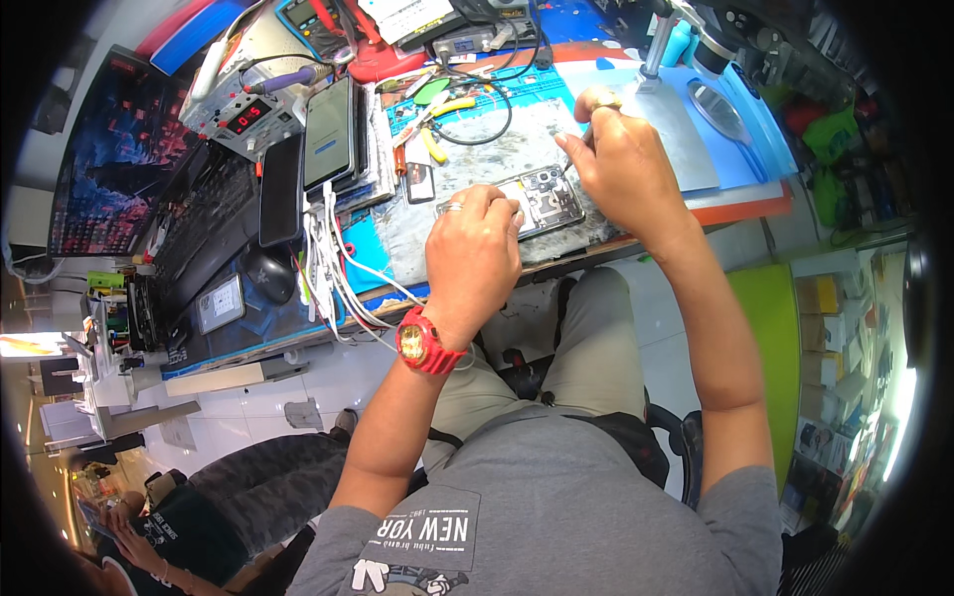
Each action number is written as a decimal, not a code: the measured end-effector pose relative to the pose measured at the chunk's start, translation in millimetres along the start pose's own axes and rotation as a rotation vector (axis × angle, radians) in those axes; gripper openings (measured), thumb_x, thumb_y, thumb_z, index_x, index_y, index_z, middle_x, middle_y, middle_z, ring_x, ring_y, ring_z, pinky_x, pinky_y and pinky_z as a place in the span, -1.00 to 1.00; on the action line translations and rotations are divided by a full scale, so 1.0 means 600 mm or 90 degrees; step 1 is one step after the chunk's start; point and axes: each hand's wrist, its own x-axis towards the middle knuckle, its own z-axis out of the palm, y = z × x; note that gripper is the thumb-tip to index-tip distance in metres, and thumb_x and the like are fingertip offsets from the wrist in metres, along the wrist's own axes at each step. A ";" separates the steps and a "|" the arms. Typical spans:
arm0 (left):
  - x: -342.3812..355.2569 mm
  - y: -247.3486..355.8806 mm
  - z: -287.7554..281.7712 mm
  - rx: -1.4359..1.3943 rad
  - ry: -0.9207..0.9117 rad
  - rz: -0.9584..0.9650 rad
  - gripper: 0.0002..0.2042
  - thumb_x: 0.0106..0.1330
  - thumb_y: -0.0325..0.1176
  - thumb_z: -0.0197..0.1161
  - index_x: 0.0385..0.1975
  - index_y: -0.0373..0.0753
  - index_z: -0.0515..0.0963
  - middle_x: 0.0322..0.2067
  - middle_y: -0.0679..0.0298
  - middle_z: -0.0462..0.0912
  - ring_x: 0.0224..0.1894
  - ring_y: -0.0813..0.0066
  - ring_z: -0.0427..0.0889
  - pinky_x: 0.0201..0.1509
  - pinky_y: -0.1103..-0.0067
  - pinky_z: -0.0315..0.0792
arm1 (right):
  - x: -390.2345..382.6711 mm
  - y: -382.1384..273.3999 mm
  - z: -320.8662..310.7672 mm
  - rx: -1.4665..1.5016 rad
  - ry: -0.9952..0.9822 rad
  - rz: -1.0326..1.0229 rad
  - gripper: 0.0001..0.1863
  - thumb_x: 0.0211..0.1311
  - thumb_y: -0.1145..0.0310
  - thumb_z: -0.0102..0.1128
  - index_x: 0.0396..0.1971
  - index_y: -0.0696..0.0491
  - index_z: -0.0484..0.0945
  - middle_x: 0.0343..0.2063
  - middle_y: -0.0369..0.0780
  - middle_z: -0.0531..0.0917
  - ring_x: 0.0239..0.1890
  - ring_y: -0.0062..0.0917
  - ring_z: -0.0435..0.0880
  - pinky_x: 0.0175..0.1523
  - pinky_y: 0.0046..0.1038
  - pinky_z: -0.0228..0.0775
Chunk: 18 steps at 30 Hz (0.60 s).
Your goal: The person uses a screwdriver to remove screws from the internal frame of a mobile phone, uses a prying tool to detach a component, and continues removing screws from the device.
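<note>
An opened phone [549, 202] with exposed insides lies on the stained grey work mat [473, 156]. My left hand [472, 253], with a red watch on the wrist, grips the phone's left part with curled fingers. My right hand [626, 169] is closed around a slim tool [566, 168] angled down to the phone's upper right part; its tip is too small to make out exactly. Just behind lie yellow-handled pliers [433, 145], an orange-handled tool [399, 166] and a small phone-like part [420, 184].
Stacked phones [328, 134], white cables [333, 258], a power supply [243, 117], a mouse [266, 275] and a monitor [104, 169] fill the left. A microscope stand [651, 65] and blue tray [755, 119] are at back right. Another seated person [139, 541] is at lower left.
</note>
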 end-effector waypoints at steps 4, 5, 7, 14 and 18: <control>-0.001 -0.001 -0.002 -0.001 -0.003 0.001 -0.93 0.33 -0.42 0.40 -0.27 -0.24 0.72 -0.16 0.24 0.72 -0.09 0.15 0.71 -0.09 0.28 0.59 | 0.001 -0.001 -0.010 0.024 -0.030 0.000 -0.81 0.34 0.51 0.29 -0.12 0.26 0.58 -0.29 0.12 0.74 -0.22 0.06 0.75 -0.09 -0.12 0.57; -0.001 -0.001 -0.002 -0.001 -0.004 0.003 -0.93 0.33 -0.42 0.40 -0.27 -0.24 0.72 -0.16 0.24 0.72 -0.08 0.15 0.70 -0.09 0.28 0.59 | 0.001 -0.003 -0.013 -0.013 -0.016 0.021 -0.80 0.33 0.51 0.29 -0.12 0.26 0.58 -0.28 0.13 0.74 -0.22 0.07 0.75 -0.09 -0.11 0.57; -0.001 -0.001 -0.001 -0.002 0.001 0.003 -0.93 0.33 -0.42 0.40 -0.26 -0.24 0.72 -0.16 0.24 0.72 -0.08 0.15 0.70 -0.08 0.28 0.59 | 0.003 0.011 0.002 0.011 0.016 -0.006 -0.79 0.32 0.50 0.31 -0.12 0.26 0.58 -0.29 0.13 0.74 -0.21 0.07 0.75 -0.09 -0.10 0.56; -0.001 -0.003 0.000 -0.004 -0.006 0.001 -0.93 0.33 -0.42 0.40 -0.27 -0.24 0.71 -0.16 0.23 0.71 -0.08 0.14 0.70 -0.08 0.27 0.59 | 0.001 0.000 -0.002 -0.031 0.001 0.036 -0.81 0.31 0.53 0.29 -0.13 0.25 0.58 -0.27 0.13 0.74 -0.18 0.07 0.74 -0.06 -0.07 0.56; -0.001 -0.001 0.000 0.000 -0.008 0.001 -0.93 0.33 -0.42 0.40 -0.26 -0.24 0.71 -0.16 0.23 0.71 -0.07 0.14 0.70 -0.08 0.28 0.60 | -0.004 0.010 0.001 0.076 -0.025 -0.043 -0.83 0.31 0.54 0.29 -0.15 0.26 0.59 -0.26 0.13 0.74 -0.17 0.07 0.74 -0.05 -0.07 0.56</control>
